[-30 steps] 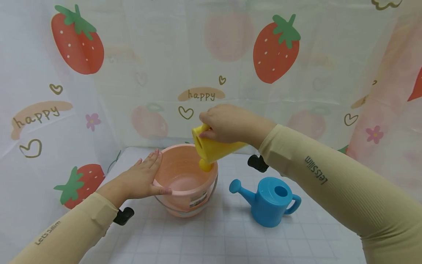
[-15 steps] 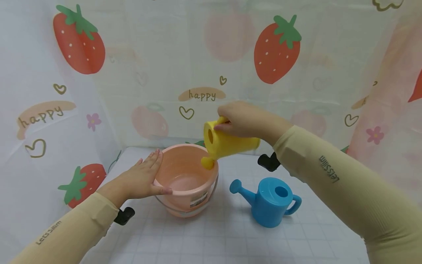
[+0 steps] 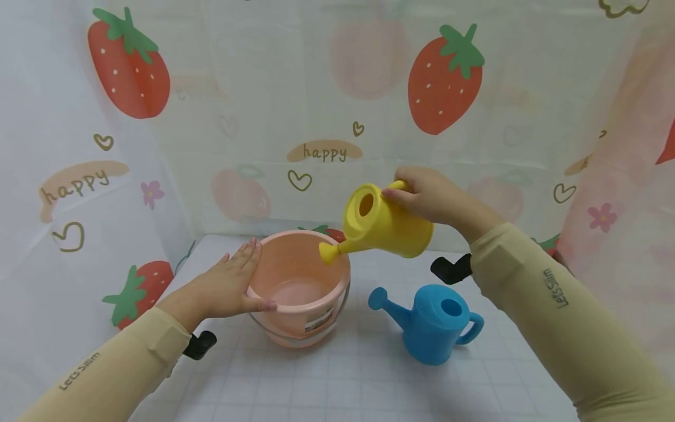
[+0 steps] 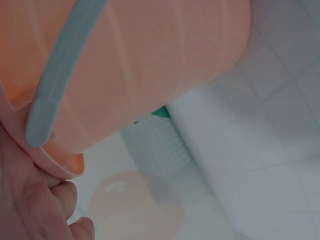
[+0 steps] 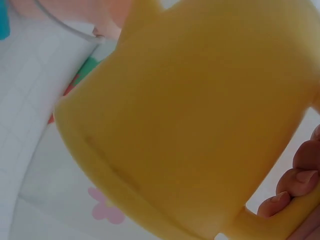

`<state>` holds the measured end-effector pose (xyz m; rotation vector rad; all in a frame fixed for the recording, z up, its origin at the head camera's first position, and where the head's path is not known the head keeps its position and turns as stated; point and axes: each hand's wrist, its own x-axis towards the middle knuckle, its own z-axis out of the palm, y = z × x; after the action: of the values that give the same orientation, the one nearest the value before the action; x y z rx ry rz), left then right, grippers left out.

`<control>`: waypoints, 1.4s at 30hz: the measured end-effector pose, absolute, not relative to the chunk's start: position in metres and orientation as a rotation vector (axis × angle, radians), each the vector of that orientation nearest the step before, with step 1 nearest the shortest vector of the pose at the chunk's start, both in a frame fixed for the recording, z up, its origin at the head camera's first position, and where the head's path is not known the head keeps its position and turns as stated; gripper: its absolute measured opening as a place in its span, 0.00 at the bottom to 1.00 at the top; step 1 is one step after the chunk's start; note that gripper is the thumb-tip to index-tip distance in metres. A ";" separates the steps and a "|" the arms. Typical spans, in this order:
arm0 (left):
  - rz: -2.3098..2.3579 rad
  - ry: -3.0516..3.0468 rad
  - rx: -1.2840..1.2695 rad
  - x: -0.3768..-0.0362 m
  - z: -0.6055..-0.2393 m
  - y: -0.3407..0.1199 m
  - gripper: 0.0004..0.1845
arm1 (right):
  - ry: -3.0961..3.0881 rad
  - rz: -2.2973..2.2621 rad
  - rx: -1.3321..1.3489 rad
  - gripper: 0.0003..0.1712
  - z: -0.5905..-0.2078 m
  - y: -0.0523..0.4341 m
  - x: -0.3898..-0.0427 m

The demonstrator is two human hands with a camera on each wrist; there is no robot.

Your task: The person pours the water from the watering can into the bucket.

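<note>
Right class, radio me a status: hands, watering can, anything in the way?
Right hand grips yellow watering can, spout over pink bucket. Left hand steadies bucket rim. Blue can beside, clear.

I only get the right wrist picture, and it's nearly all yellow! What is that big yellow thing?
Observer: It is a yellow plastic watering can; the right hand holds its handle, up in the air.
Operator: Where does its spout point?
Observer: Its spout tip is over the rim of a round pink plastic bucket.
Operator: What does the other hand do?
Observer: The left hand rests flat against the bucket's side, thumb on the rim.
Operator: Is there another can?
Observer: Yes, a blue plastic watering can stands on the white tabletop, right of the bucket.
</note>
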<state>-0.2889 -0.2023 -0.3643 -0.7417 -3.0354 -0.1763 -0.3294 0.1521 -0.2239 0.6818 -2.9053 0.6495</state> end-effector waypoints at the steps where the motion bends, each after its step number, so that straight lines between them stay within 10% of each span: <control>1: -0.177 -3.035 -0.742 -0.289 -0.364 -0.202 0.69 | -2.894 0.693 0.673 0.18 -0.225 0.155 -0.330; 42: -0.174 -3.051 -0.734 -0.289 -0.364 -0.202 0.69 | -2.425 1.802 0.401 0.23 -0.294 0.176 -0.321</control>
<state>-0.2894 -0.2019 -0.3639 -0.7345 -3.0512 -0.1738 -0.3212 0.1764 -0.2939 0.4015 -2.4254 1.8023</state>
